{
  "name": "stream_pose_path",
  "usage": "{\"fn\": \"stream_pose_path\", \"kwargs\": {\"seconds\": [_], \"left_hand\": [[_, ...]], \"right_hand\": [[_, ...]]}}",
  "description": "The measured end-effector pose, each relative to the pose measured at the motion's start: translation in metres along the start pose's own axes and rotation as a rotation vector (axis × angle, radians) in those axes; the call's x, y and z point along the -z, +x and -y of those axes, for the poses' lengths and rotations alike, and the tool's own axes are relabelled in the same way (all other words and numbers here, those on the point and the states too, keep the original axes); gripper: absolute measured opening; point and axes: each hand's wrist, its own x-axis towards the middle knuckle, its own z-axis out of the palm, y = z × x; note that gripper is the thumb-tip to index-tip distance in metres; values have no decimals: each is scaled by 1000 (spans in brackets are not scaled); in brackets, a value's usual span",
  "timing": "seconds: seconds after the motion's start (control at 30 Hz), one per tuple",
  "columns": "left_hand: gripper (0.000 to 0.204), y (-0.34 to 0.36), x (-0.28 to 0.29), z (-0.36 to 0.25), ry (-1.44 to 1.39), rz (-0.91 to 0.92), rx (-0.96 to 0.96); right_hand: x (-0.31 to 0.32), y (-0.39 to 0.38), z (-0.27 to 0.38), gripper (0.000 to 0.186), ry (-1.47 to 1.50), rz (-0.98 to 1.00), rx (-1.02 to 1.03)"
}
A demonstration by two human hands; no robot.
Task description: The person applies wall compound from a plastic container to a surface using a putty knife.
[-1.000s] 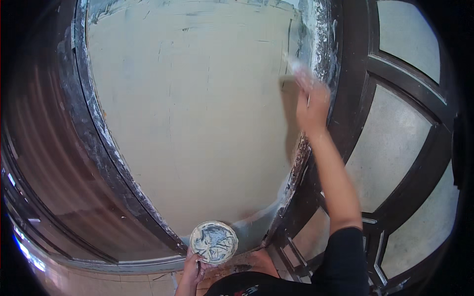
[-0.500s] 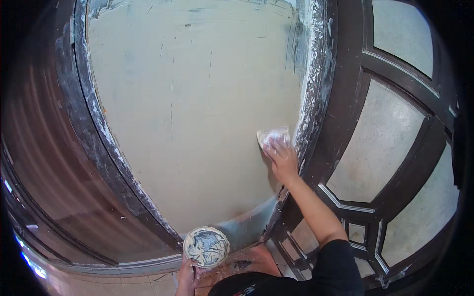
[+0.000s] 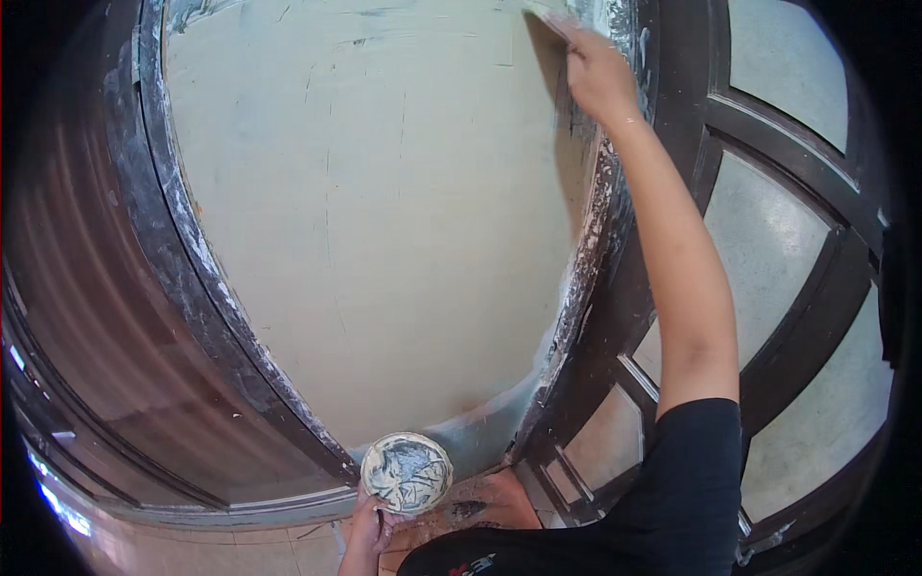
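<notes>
Right hand [image 3: 597, 69] grips a putty blade [image 3: 547, 17] at the pale panel's [image 3: 384, 211] top right edge; left hand [image 3: 370, 523] holds the putty bowl [image 3: 406, 472] low. Firm, even strokes along the dark frame [image 3: 586, 278] suit best.

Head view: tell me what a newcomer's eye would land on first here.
The big pale coated panel fills the middle, framed by a dark wooden frame smeared with whitish filler. At the top right the right hand presses a flat scraper blade against the panel's upper edge, arm stretched up. Low in the middle, the left hand holds a small round bowl of pale paste.
</notes>
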Motion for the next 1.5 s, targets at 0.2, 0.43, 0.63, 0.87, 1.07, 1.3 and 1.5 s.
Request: {"fn": "stream_pose_path", "kwargs": {"seconds": [0.2,0.43,0.63,0.87,1.07,1.3,1.5], "left_hand": [[67,-13,21,-3,-17,-74,-84],[64,-8,15,-6,4,-63,-80],[66,11,20,2,75,-28,14],[67,17,-11,11,63,-8,9],[63,18,3,24,46,-70,-18],[65,31,2,28,125,-73,33],[71,33,-41,28,43,-53,8]], "right_hand": [[-56,-195,71,40,-112,221,-102],[-23,-450,142,41,36,589,-235],[-2,-298,68,46,39,162,-67],[-29,-155,-3,46,-56,65,-71],[-62,-424,88,40,-117,359,-250],[-18,-552,148,50,151,847,-350],[-3,-336,86,41,141,269,-111]]}}
